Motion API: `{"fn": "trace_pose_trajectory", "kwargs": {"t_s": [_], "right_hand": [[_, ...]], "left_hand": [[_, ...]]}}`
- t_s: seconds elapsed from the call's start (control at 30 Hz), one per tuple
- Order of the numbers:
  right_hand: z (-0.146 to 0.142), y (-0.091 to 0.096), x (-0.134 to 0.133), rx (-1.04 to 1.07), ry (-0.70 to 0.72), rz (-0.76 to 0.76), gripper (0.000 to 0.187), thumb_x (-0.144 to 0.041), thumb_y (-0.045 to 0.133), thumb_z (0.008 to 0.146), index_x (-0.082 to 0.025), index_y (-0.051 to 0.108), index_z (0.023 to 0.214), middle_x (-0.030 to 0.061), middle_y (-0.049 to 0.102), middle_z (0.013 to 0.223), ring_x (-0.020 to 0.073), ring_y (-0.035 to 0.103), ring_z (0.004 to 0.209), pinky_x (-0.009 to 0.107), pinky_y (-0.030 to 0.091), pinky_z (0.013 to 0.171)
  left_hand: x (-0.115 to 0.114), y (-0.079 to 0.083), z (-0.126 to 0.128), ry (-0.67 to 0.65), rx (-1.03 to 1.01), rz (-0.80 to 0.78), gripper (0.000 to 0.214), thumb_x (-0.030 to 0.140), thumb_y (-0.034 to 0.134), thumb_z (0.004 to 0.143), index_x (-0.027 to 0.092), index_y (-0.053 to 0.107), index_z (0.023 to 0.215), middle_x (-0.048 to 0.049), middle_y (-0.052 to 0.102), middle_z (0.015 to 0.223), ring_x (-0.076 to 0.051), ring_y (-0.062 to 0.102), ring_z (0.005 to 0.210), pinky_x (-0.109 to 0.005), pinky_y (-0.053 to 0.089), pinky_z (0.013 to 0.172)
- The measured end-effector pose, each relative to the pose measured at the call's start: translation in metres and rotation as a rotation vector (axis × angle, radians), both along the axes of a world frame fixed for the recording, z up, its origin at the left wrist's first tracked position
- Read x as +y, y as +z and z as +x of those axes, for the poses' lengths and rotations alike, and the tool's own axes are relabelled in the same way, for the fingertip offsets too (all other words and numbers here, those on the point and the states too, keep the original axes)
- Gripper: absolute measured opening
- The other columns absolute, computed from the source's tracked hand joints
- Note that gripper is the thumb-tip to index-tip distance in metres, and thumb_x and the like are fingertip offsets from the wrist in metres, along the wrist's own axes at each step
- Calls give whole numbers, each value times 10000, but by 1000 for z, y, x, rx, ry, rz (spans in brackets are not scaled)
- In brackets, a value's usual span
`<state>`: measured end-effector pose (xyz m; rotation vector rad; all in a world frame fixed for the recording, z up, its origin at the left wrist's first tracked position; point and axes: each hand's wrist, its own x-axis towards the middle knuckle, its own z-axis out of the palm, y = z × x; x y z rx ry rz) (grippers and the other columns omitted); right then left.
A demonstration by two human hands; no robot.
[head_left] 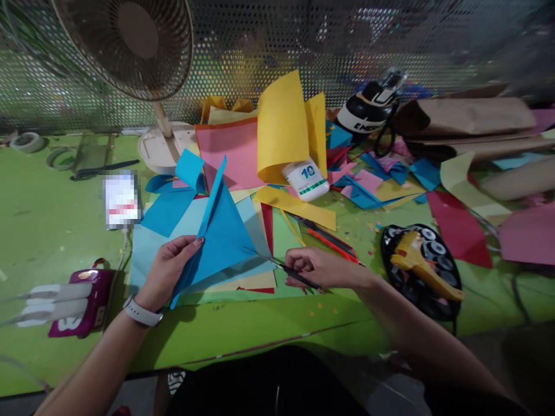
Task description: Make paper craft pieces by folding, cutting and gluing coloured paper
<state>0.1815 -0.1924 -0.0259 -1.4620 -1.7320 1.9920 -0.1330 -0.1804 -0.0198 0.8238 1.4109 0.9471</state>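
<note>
A folded, roughly triangular sheet of blue paper point(223, 231) is held up over the table by my left hand point(177, 260), whose thumb and fingers pinch its folded left edge. My right hand point(306, 267) is closed around the dark handles of a pair of scissors point(281, 264). The scissor blades point left and reach the right corner of the blue paper; whether they cut into it I cannot tell. Beneath lie sheets of light blue paper point(143, 254) and green paper point(290, 231), with cream and red edges showing between.
A fan point(167, 136) stands at the back left, near a phone point(121, 199) and a purple power adapter point(87, 300). Behind are yellow paper point(281, 127), a white bottle point(307, 180) and a black bottle point(364, 112). A yellow glue gun point(422, 266) rests on a black tray at right.
</note>
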Motion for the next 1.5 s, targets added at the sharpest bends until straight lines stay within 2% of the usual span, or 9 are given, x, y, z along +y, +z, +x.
{"fn": "trace_pose_trajectory", "kwargs": {"t_s": [0.63, 1.03, 1.2, 1.5], "right_hand": [[1, -4, -1, 6, -4, 36, 442, -481, 820, 659, -181, 508, 750, -75, 472, 593, 64, 395, 542, 191, 309, 479], [-1, -1, -1, 1, -56, -4, 491, -508, 845, 581, -181, 501, 710, -81, 466, 565, 58, 392, 518, 190, 307, 466], [-1, -3, -2, 13, -87, -20, 501, -506, 855, 563, -183, 497, 700, -85, 470, 563, 57, 404, 514, 189, 309, 473], [-2, -2, -3, 4, -103, -26, 516, -533, 851, 553, -182, 500, 694, -85, 469, 551, 56, 396, 503, 194, 306, 469]], "left_hand": [[0, 1, 1, -31, 40, 10, 462, 525, 873, 536, 182, 768, 828, -47, 742, 789, -131, 603, 631, -222, 473, 551], [-1, 3, 1, -49, 40, 1, 458, 526, 862, 559, 179, 762, 840, -48, 737, 780, -126, 592, 607, -213, 450, 520], [-1, 2, 1, -51, 5, -4, 404, 503, 863, 574, 197, 760, 817, -13, 723, 736, -95, 568, 569, -196, 431, 515], [-2, 2, 1, -50, 27, 16, 426, 513, 860, 573, 186, 764, 828, -35, 730, 770, -122, 584, 610, -214, 460, 531]]}}
